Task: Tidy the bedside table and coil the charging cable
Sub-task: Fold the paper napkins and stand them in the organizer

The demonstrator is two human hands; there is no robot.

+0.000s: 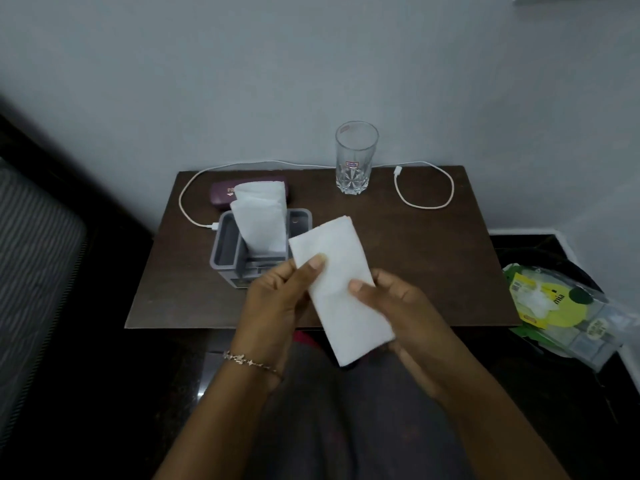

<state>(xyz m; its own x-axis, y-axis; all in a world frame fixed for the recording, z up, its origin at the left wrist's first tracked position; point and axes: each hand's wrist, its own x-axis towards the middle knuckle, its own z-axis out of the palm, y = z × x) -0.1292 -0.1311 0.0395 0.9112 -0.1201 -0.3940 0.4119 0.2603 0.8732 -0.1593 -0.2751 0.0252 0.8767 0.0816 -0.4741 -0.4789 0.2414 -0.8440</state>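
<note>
Head view, nearest first: both hands are raised over the front edge of the bedside table (415,271), holding one folded white tissue (341,289) between them. The left hand (277,299), with a thin bracelet (249,362) on its wrist, pinches the tissue's left edge, thumb on top. The right hand (398,306) grasps the right edge, thumb pressed on the top face and fingers beneath. The tissue is tilted, its far corner reaching over a grey organizer (225,247) that stands on the table's left half. More white tissues (259,216) stand upright in the organizer's middle compartment. Just behind it lies a purple case (221,195), partly hidden by those tissues.

The white charging cable (446,188) lies uncoiled on the table: one end rests beside the organizer's left wall, the cord bends round behind the case, runs along the back edge behind an empty glass (356,157), and makes a loose loop at the right, ending in a plug. A green and yellow plastic packet (561,313) lies off the table to the right; a striped mattress (34,254) is at the left.
</note>
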